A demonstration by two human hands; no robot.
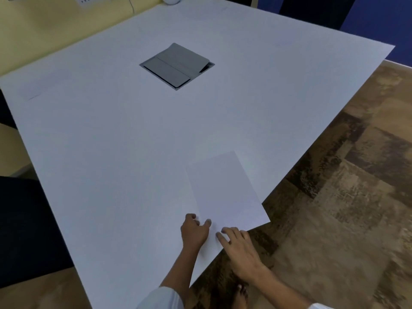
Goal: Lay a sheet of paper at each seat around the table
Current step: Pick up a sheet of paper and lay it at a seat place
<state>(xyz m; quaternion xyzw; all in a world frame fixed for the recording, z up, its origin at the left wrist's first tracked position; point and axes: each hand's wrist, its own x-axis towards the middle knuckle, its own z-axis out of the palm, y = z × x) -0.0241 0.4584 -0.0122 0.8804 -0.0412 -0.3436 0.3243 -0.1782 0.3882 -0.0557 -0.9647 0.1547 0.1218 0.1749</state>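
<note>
Paper sheet [225, 190] lies flat near the white table's [111, 141] near edge, one corner overhanging | left hand [194, 230] loosely curled, fingertips touching the sheet's lower left edge | right hand [239, 246] open, fingers spread, pressing its near edge | grey hatch [176, 65] mid-table

The single head-worn camera is looking forward and steeply down from above the near right edge of the white table [111, 152], which is running diagonally across the wide-angle frame. It is sitting close to that edge, taking in the grey hatch [176, 65] at mid-tabletop and the far edges. No second view is sharing the scene.
</note>
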